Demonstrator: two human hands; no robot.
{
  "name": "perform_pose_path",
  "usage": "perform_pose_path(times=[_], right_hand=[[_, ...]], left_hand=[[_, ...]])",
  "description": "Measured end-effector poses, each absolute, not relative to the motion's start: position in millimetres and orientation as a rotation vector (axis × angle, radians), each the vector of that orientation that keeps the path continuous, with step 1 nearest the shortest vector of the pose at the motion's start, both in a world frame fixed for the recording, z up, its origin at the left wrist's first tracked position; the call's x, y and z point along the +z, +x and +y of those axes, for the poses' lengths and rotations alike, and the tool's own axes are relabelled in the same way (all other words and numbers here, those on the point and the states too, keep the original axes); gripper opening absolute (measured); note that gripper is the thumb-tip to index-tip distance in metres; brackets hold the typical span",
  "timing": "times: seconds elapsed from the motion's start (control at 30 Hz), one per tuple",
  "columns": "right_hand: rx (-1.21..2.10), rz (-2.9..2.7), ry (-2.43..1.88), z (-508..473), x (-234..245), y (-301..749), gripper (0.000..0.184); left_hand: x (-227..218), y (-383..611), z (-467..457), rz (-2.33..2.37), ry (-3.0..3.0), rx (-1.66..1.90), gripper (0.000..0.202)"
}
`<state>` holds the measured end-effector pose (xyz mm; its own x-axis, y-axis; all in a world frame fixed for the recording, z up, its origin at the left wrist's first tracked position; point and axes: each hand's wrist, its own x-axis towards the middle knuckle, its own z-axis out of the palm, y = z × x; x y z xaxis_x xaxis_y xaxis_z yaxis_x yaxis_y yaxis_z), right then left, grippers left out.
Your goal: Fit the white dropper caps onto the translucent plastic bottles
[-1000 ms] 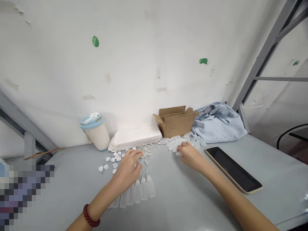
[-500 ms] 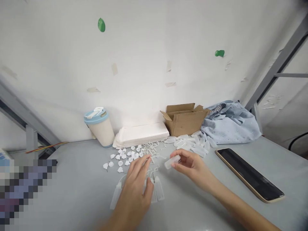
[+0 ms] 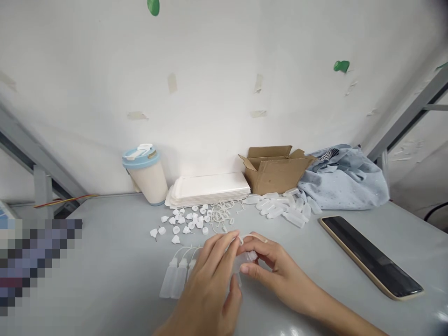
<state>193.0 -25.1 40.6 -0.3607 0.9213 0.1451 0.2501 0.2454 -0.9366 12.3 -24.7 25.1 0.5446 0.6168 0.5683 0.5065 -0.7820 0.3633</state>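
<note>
My right hand [image 3: 276,268] grips a small translucent plastic bottle [image 3: 243,260] near its neck, fingers and thumb closed around it. Close against it, my left hand [image 3: 215,275] pinches a thin white plastic strap [image 3: 257,237] with a loop, held just above the bottle's neck. The bottle's lower part is hidden behind my left fingers. Beneath and left of that hand lies a row of similar bottles [image 3: 170,279] with straps curving from their necks; my hand covers some of them. Beyond my fingertips is a tangle of loose white straps [image 3: 221,212].
Several white caps with thin needle tips [image 3: 191,224] are scattered left of the straps. More loose bottles [image 3: 280,205] lie before an open cardboard box [image 3: 280,175]. A stack of white cartons [image 3: 210,189], a lidded cup [image 3: 149,179], blue cloth [image 3: 345,182] and a phone [image 3: 371,256] stand around.
My left hand has moved right and now pinches a strap. My right hand has brought the bottle slightly down toward it, so both hands meet. The camera view has shifted a little.
</note>
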Motion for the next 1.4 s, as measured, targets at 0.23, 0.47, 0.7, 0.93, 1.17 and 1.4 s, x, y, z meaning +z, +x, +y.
perform_pose_path(times=[0.23, 0.47, 0.7, 0.93, 1.17, 1.4], right_hand=[[1.326, -1.609, -1.156, -27.5, 36.8, 189.7, 0.024], [1.653, -1.269, -1.017, -28.4, 33.9, 184.2, 0.044], [1.715, -1.260, -1.047, -28.6, 34.3, 184.2, 0.041], [1.530, -1.303, -1.119, -29.6, 39.1, 185.1, 0.036], [1.401, -1.316, -1.199, -28.2, 35.6, 187.6, 0.045], [1.381, -1.265, -1.210, -29.4, 36.9, 188.3, 0.059]], left_hand=[[27.4, 19.4, -28.7, 0.843, 2.598, 1.078, 0.067], [23.0, 23.6, -30.6, 0.788, 2.544, 1.071, 0.068], [20.0, 19.9, -30.8, 0.809, 2.563, 1.034, 0.067], [22.5, 19.7, -27.7, 0.790, 2.577, 1.127, 0.064], [19.0, 17.5, -25.5, 0.847, 2.746, 1.113, 0.068], [16.2, 15.8, -27.6, 0.917, 2.761, 1.034, 0.059]])
